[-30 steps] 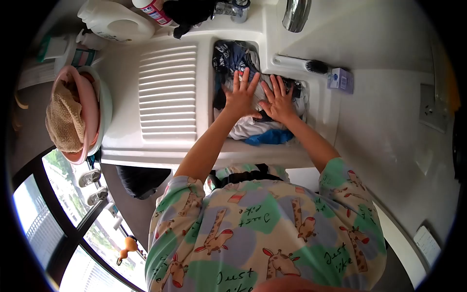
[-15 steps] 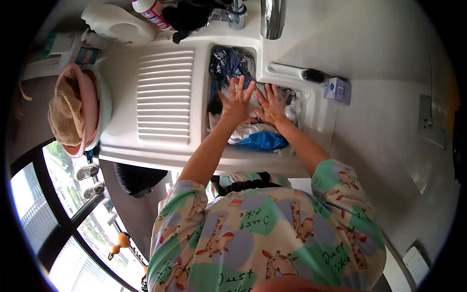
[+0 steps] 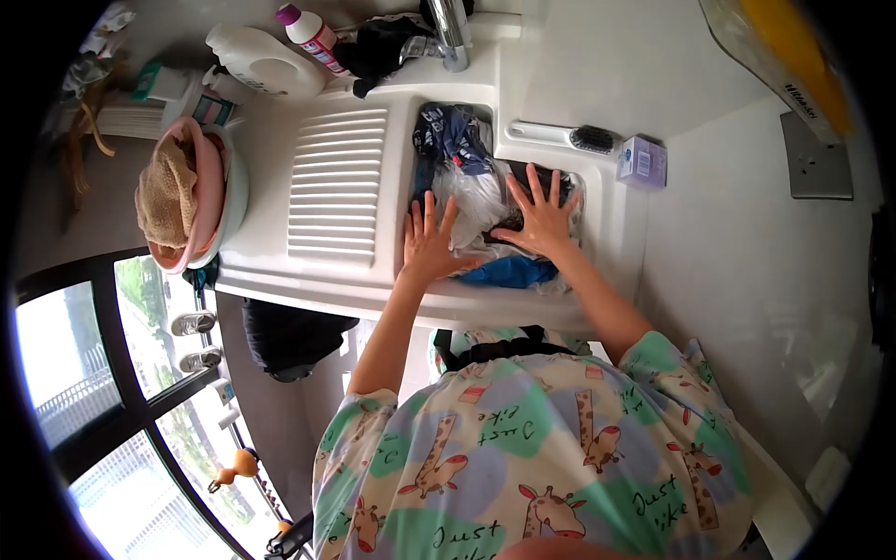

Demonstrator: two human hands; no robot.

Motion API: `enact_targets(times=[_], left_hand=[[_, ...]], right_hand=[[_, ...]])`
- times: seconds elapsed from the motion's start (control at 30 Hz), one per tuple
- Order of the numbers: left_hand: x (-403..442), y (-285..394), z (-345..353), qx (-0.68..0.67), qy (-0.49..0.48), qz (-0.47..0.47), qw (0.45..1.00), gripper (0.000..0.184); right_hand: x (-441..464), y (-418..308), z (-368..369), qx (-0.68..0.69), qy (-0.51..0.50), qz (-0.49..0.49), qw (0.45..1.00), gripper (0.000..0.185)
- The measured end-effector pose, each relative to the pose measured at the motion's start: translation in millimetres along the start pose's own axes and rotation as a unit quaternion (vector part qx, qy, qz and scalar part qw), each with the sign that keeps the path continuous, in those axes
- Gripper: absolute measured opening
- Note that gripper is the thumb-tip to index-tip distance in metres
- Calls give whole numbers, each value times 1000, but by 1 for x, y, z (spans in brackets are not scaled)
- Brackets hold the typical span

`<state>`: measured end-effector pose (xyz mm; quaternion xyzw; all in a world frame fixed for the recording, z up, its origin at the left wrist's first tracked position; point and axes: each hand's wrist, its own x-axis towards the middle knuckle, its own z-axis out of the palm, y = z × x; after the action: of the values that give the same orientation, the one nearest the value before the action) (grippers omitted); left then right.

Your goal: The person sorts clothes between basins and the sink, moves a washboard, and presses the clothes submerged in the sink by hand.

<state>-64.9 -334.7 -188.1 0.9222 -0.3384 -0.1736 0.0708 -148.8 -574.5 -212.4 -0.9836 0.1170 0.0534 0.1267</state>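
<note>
A white sink basin (image 3: 581,271) holds a heap of soaked clothes and clear plastic. Dark blue printed cloth (image 3: 452,133) lies at its far left, whitish translucent stuff (image 3: 478,201) in the middle, and a bright blue piece (image 3: 511,273) along the near side. Over the near left of the heap my left hand (image 3: 429,245) is spread flat, fingers apart, holding nothing. My right hand (image 3: 543,219) is open too, fingers splayed over dark cloth at the right. Whether the palms press on the clothes is hidden.
Left of the basin is a ribbed washboard (image 3: 336,187). Stacked pink basins (image 3: 210,191) with a brown towel (image 3: 166,196) stand farther left. Bottles (image 3: 266,63) and a faucet (image 3: 452,37) line the back. A brush (image 3: 565,136) and a purple box (image 3: 642,162) sit at right.
My left hand has moved left and nearer to me; my right hand has shifted slightly right. More of the whitish middle now shows between them. The camera view has shifted.
</note>
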Motion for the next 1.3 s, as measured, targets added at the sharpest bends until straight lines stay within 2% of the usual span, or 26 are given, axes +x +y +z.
enact_targets(times=[0.07,0.23,0.4,0.6,0.8,0.9,0.93,0.97,1.0,1.03,1.07,1.1,1.13,1.23,1.3], left_hand=[[-8,-3,6,10,-20,-5,1000,141],[-2,12,19,-22,-59,-79,995,147],[14,12,30,62,-100,-109,987,149],[15,15,27,47,-141,-113,982,149],[16,9,36,83,-100,-96,987,148],[30,11,-14,156,-264,-54,950,143],[39,-9,-19,59,-186,-16,981,117],[52,-4,-55,21,-180,-46,982,81],[69,-14,-62,-20,-78,-102,992,52],[82,-15,-81,-28,5,-122,992,41],[96,-16,-92,-29,126,-111,985,36],[109,-15,-109,-16,167,-95,981,44],[125,-29,-109,-19,192,-54,980,61],[152,-26,-114,112,234,-83,962,70],[168,-36,-107,106,191,-107,970,68]], right_hand=[[-2,1,1,26,-58,17,998,131],[2,-7,-3,31,-97,40,994,135],[6,-9,-2,27,-104,48,993,134],[4,-7,6,26,-78,42,996,133],[4,-8,10,29,-70,50,996,134],[3,-8,10,24,-54,38,998,136],[4,-9,11,30,-53,38,997,136],[4,-9,6,35,-54,38,997,136],[2,-8,4,38,-56,36,997,136],[0,-7,5,37,-60,39,997,135],[1,-6,7,36,-61,41,997,134],[3,-7,8,36,-60,42,997,133],[2,-6,7,42,-54,36,997,134],[2,-5,13,39,-37,26,998,135],[3,-3,16,37,-23,20,999,135]])
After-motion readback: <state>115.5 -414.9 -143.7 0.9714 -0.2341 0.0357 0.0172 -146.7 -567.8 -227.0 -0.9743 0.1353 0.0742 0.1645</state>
